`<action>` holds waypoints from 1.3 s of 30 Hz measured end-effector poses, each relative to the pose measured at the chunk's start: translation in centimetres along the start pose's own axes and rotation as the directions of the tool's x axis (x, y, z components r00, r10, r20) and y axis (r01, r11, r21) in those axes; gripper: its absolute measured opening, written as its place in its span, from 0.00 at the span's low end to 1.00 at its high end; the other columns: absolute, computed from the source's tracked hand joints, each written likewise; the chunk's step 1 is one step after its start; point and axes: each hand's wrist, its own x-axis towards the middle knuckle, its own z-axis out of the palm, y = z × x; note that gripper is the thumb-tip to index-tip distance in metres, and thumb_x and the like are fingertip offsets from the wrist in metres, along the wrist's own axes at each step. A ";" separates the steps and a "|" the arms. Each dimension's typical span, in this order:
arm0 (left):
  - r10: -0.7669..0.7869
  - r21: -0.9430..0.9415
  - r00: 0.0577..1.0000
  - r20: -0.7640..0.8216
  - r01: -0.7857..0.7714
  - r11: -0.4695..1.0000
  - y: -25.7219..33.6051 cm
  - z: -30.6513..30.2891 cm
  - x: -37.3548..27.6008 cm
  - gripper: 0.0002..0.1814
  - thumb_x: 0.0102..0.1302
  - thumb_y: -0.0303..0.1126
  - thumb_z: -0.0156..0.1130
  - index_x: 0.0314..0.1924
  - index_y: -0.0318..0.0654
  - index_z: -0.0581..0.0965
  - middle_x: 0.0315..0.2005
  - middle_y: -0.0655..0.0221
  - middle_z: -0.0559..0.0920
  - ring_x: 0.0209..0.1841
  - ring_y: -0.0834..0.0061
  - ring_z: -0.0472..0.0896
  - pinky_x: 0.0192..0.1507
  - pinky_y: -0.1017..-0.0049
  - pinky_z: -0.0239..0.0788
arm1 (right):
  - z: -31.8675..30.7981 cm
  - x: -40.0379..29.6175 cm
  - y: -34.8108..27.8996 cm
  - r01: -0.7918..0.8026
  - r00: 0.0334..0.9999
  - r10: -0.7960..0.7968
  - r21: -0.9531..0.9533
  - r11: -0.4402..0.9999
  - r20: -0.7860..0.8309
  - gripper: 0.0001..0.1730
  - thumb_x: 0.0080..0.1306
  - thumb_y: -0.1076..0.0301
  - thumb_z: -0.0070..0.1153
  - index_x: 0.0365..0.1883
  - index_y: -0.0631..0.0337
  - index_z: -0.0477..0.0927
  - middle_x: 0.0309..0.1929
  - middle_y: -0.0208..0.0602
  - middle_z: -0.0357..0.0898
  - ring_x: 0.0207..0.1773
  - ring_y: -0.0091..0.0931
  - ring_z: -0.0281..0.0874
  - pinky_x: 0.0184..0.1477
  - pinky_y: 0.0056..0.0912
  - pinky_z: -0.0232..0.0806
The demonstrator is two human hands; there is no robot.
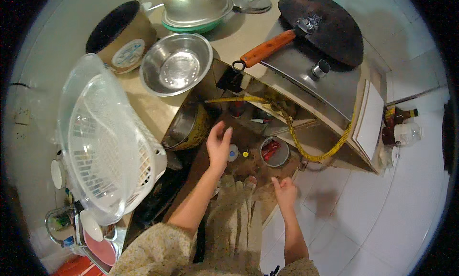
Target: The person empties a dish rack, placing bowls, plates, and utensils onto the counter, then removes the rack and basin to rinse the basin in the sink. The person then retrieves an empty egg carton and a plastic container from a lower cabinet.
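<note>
My left hand is in mid-view with nothing in it, its thumb and fingers apart, to the right of a large metal pot under the counter. My right hand is lower right, empty, its fingers curled; how far they are closed is unclear. Beyond it stands a round container with red items inside. On the counter, a stainless steel basin lies by the edge. A black wok with a wooden handle rests tilted on the gas stove.
A white plastic basket with a clear cover fills the left counter, near a rice cooker's inner pot or body. A yellow hose loops below the stove. Bottles stand by the right wall. A sink is lower left.
</note>
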 end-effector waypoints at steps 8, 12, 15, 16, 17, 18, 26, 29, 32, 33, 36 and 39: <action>0.205 0.131 0.976 0.076 -0.213 0.968 -4.2 11.4 16.0 0.37 0.46 0.35 0.62 0.52 0.25 0.57 0.48 0.47 0.64 0.51 0.54 0.62 0.52 0.67 0.53 | 3.4 2.1 3.0 0.080 0.931 -0.093 0.052 0.995 0.352 0.19 0.51 0.56 0.56 0.17 0.58 0.63 0.09 0.33 0.64 0.13 0.33 0.64 0.18 0.31 0.57; 0.296 0.130 0.946 0.136 -0.313 0.941 -6.4 13.5 19.5 0.26 0.44 0.27 0.58 0.44 0.25 0.63 0.37 0.49 0.70 0.42 0.53 0.68 0.45 0.68 0.59 | 4.2 1.1 6.0 0.136 0.916 -0.148 0.059 0.989 0.374 0.18 0.49 0.56 0.57 0.16 0.56 0.64 0.10 0.33 0.66 0.14 0.35 0.66 0.18 0.34 0.59; 0.364 0.121 0.907 0.212 -0.394 0.911 -7.5 12.9 21.0 0.21 0.44 0.29 0.59 0.39 0.27 0.68 0.33 0.53 0.74 0.38 0.56 0.71 0.41 0.70 0.62 | 4.2 0.4 5.9 0.101 0.882 -0.129 0.085 0.991 0.454 0.18 0.50 0.56 0.57 0.16 0.56 0.64 0.10 0.33 0.66 0.14 0.35 0.66 0.18 0.35 0.60; 0.365 0.078 0.895 0.255 -0.395 0.915 -6.4 13.8 20.5 0.20 0.44 0.28 0.59 0.39 0.28 0.69 0.34 0.54 0.74 0.38 0.58 0.72 0.41 0.71 0.63 | 4.5 0.5 6.5 0.136 0.877 -0.153 0.069 0.988 0.456 0.17 0.50 0.56 0.57 0.16 0.56 0.64 0.10 0.33 0.66 0.14 0.35 0.67 0.18 0.35 0.60; 0.368 0.034 0.882 0.296 -0.395 0.918 -5.2 14.6 20.0 0.19 0.45 0.28 0.59 0.38 0.29 0.69 0.34 0.54 0.74 0.38 0.59 0.72 0.40 0.71 0.63 | 4.4 0.5 6.9 0.144 0.883 -0.156 0.061 0.988 0.442 0.17 0.50 0.59 0.57 0.16 0.57 0.64 0.10 0.34 0.66 0.14 0.34 0.67 0.18 0.33 0.60; 0.327 -0.058 0.894 0.307 -0.325 0.944 -4.5 14.3 19.9 0.16 0.46 0.27 0.57 0.38 0.31 0.71 0.36 0.58 0.75 0.39 0.62 0.73 0.40 0.72 0.64 | 4.6 0.6 6.4 0.168 0.880 -0.181 0.068 0.983 0.439 0.17 0.49 0.61 0.58 0.16 0.59 0.63 0.10 0.35 0.66 0.14 0.34 0.66 0.18 0.31 0.59; 0.248 0.100 0.946 0.208 -0.272 0.957 -5.1 11.4 19.0 0.16 0.48 0.29 0.56 0.38 0.30 0.69 0.29 0.56 0.74 0.31 0.64 0.72 0.33 0.71 0.63 | 4.6 0.1 3.7 0.225 0.822 -0.189 0.000 0.974 0.538 0.17 0.50 0.62 0.57 0.16 0.58 0.63 0.10 0.36 0.66 0.15 0.34 0.67 0.18 0.32 0.59; 0.203 0.033 0.950 0.239 -0.217 0.976 -4.3 10.4 16.7 0.16 0.50 0.29 0.56 0.38 0.31 0.68 0.25 0.60 0.73 0.27 0.68 0.70 0.30 0.71 0.62 | 4.5 -0.1 4.0 0.229 0.838 -0.197 0.000 0.973 0.509 0.17 0.51 0.59 0.56 0.16 0.57 0.63 0.10 0.36 0.66 0.15 0.35 0.67 0.18 0.34 0.59; 0.097 -0.056 0.962 0.257 -0.086 0.995 -3.2 7.8 13.2 0.15 0.51 0.32 0.55 0.39 0.32 0.68 0.24 0.65 0.72 0.26 0.73 0.69 0.28 0.73 0.61 | 4.1 0.9 4.5 0.282 0.852 -0.236 -0.030 0.959 0.467 0.18 0.53 0.54 0.52 0.17 0.56 0.63 0.08 0.34 0.65 0.13 0.37 0.66 0.18 0.37 0.60; 0.044 -0.080 0.965 0.260 -0.024 0.996 -3.1 6.6 12.1 0.15 0.52 0.32 0.55 0.39 0.32 0.68 0.24 0.67 0.71 0.26 0.75 0.68 0.28 0.74 0.61 | 3.8 1.5 3.8 0.284 0.861 -0.224 -0.067 0.956 0.457 0.18 0.53 0.54 0.53 0.17 0.55 0.63 0.08 0.34 0.64 0.13 0.36 0.66 0.18 0.36 0.60; -0.065 -0.039 0.968 0.242 0.077 0.996 -3.1 3.8 9.5 0.16 0.53 0.33 0.55 0.40 0.33 0.68 0.26 0.69 0.71 0.28 0.80 0.68 0.29 0.78 0.61 | 3.1 4.7 1.7 0.160 0.946 -0.148 -0.019 0.987 0.290 0.15 0.53 0.54 0.52 0.22 0.55 0.67 0.10 0.33 0.66 0.13 0.35 0.67 0.17 0.35 0.60; -0.010 -0.096 0.979 0.202 0.030 0.995 -3.5 1.1 5.5 0.15 0.54 0.28 0.54 0.42 0.33 0.67 0.30 0.70 0.72 0.32 0.82 0.67 0.35 0.81 0.60 | 3.4 10.7 0.5 0.227 0.974 -0.226 -0.036 0.973 0.021 0.16 0.56 0.56 0.49 0.34 0.60 0.71 0.23 0.41 0.71 0.23 0.35 0.71 0.25 0.37 0.63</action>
